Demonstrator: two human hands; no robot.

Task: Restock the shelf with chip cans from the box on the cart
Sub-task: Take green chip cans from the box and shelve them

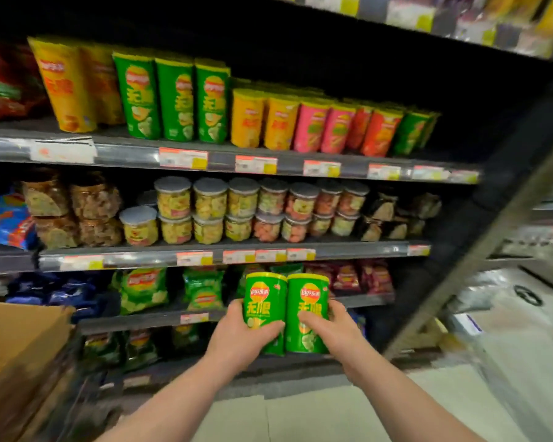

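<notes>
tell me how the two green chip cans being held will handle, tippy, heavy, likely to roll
Probably stiff: the left green can and right green can show no dents in the left hand and right hand. Likely light, since one hand carries each. Tall and cylindrical, they may tip if nudged, then roll.

Dim store light: the back of the shelf (128, 154) above the green chip cans (264, 301) you hold falls to near black. The cans are sharpest. The cardboard box (20, 346) left of them and the floor (508, 362) right of them smear with motion blur, and shelf edges bow with wide-angle distortion.
</notes>
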